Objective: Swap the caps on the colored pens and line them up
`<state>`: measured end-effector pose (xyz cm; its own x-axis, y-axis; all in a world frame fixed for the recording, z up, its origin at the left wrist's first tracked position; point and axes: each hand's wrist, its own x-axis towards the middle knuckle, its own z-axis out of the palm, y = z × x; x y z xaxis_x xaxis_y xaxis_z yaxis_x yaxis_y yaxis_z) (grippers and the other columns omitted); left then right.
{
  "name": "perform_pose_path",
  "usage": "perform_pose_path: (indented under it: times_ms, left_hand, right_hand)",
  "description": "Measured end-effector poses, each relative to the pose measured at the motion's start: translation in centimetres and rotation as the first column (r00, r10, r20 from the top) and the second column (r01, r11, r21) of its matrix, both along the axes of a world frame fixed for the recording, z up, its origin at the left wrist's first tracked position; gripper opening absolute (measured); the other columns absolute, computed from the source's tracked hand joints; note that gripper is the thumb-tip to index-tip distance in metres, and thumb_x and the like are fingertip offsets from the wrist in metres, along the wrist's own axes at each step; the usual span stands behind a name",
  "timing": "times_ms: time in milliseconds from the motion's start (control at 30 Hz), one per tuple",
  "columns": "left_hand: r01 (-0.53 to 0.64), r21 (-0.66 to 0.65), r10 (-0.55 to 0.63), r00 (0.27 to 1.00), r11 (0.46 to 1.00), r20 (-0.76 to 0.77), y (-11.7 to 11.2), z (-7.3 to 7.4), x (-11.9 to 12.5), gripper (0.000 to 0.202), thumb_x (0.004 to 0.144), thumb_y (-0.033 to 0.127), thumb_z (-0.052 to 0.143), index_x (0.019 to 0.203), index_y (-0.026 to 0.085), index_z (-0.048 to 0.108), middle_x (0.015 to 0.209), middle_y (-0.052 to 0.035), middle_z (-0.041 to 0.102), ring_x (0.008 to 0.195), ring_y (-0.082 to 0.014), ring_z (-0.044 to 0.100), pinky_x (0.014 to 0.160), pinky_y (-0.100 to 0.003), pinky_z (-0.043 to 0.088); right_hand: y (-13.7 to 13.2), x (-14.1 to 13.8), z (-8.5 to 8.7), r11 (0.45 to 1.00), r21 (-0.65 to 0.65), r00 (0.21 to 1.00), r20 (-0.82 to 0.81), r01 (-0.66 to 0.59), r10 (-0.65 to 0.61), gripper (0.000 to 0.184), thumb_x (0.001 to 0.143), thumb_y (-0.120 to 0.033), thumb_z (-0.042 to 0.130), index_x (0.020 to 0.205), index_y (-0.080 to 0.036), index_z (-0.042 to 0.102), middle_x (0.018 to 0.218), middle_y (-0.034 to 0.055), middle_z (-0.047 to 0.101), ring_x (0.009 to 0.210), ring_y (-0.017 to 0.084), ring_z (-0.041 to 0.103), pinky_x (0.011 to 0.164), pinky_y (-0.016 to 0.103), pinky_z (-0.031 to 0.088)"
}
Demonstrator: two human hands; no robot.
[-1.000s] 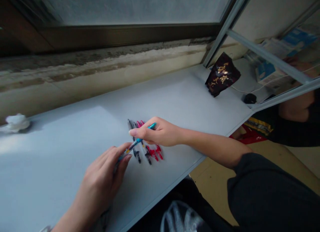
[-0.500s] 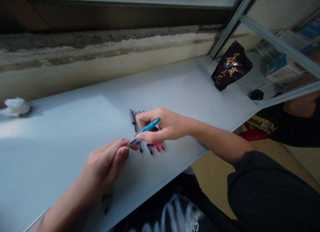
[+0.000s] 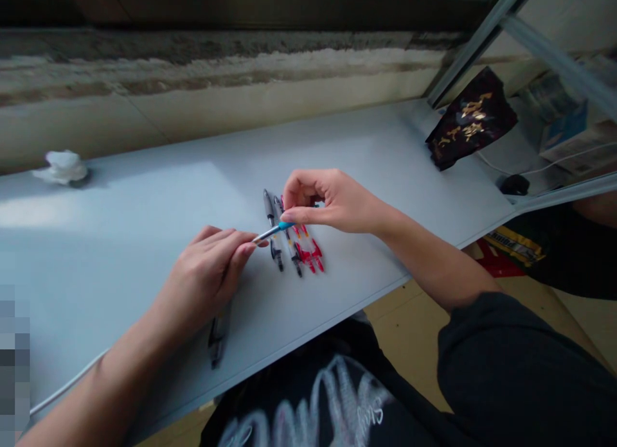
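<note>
Between my two hands, above the white desk, is a pen (image 3: 270, 232) with a blue part and a clear or silvery section. My left hand (image 3: 212, 264) pinches its lower left end between thumb and fingers. The blue end is gripped by the thumb and curled fingers of my right hand (image 3: 332, 200). Just below and behind the right hand lies a row of pens: a couple of black pens (image 3: 290, 249) and some red pens (image 3: 308, 253), partly covered by that hand. Another dark pen (image 3: 216, 338) rests on the desk beneath my left wrist.
A crumpled white tissue (image 3: 62, 167) lies at the desk's far left. At the back right, a dark packet with gold lettering (image 3: 472, 119) leans by a metal frame (image 3: 482, 42). A white cable (image 3: 70, 386) runs under my left forearm. The desk's front edge (image 3: 337, 318) is near my body.
The view has shifted slightly. My right hand has turned so the pen lies flatter, and its blue upper end is now mostly hidden by the fingers. Both hands keep hold of the pen.
</note>
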<state>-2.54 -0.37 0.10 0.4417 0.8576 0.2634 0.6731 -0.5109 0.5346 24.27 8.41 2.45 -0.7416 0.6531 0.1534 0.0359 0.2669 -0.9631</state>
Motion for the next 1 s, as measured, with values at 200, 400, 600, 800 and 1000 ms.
perform_pose_path:
  times_ms: [200, 400, 600, 800, 1000]
  left_hand:
    - [-0.061, -0.067, 0.062, 0.998, 0.996, 0.016, 0.2, -0.2, 0.0, 0.045, 0.113, 0.046, 0.04, 0.097, 0.027, 0.077, 0.072, -0.0029, 0.072, 0.079, -0.0245, 0.073, 0.084, -0.038, 0.059]
    - [-0.016, 0.008, 0.017, 1.0, 1.0, -0.006, 0.4, -0.6, -0.2, 0.047, 0.113, 0.046, 0.04, 0.103, 0.021, 0.078, 0.086, -0.0072, 0.08, 0.078, -0.0229, 0.072, 0.09, -0.04, 0.058]
    - [-0.062, 0.028, 0.063, 0.998, 0.998, -0.019, 0.9, -0.6, -0.2, 0.054, 0.113, 0.052, 0.037, 0.105, 0.02, 0.08, 0.07, -0.0031, 0.069, 0.077, -0.0231, 0.068, 0.091, -0.037, 0.056]
    - [-0.103, 0.014, 0.104, 0.994, 0.995, -0.019, 1.1, -0.6, 0.1, 0.051, 0.111, 0.05, 0.039, 0.098, 0.021, 0.078, 0.08, -0.0051, 0.074, 0.081, -0.0231, 0.069, 0.09, -0.037, 0.054]
    - [-0.136, 0.043, 0.137, 0.99, 0.99, -0.024, 1.0, -0.7, -0.1, 0.055, 0.115, 0.049, 0.035, 0.107, 0.02, 0.081, 0.089, -0.0062, 0.077, 0.086, -0.0221, 0.07, 0.092, -0.034, 0.056]
  right_hand:
    - [0.2, -0.3, -0.1, 0.999, 0.039, 1.0, -0.014, 0.025, -0.025, 0.048, 0.095, -0.059, 0.081, 0.104, -0.017, 0.06, 0.094, 0.0013, 0.066, 0.085, 0.013, 0.06, 0.08, 0.028, 0.05]
    - [0.0, 0.1, 0.4, 0.988, 0.155, 0.973, 0.229, -0.01, -0.026, 0.049, 0.107, -0.058, 0.062, 0.084, -0.015, 0.064, 0.073, -0.0001, 0.064, 0.071, 0.011, 0.055, 0.071, 0.027, 0.041]
    - [0.5, 0.3, 0.3, 0.981, 0.193, 0.99, 0.128, 0.038, -0.063, 0.045, 0.094, -0.054, 0.081, 0.107, -0.013, 0.067, 0.091, 0.0038, 0.071, 0.082, 0.014, 0.062, 0.075, 0.027, 0.046]
    - [1.3, 0.0, -0.2, 0.997, 0.059, 0.976, 0.215, -0.039, 0.026, 0.035, 0.1, -0.045, 0.075, 0.088, -0.014, 0.064, 0.073, -0.0014, 0.065, 0.067, 0.01, 0.055, 0.068, 0.025, 0.045]
    - [1.7, -0.6, -0.9, 0.998, 0.037, 0.995, 0.086, 0.056, -0.059, 0.037, 0.095, -0.049, 0.079, 0.1, -0.015, 0.066, 0.078, -0.0018, 0.066, 0.069, 0.011, 0.058, 0.064, 0.024, 0.045]
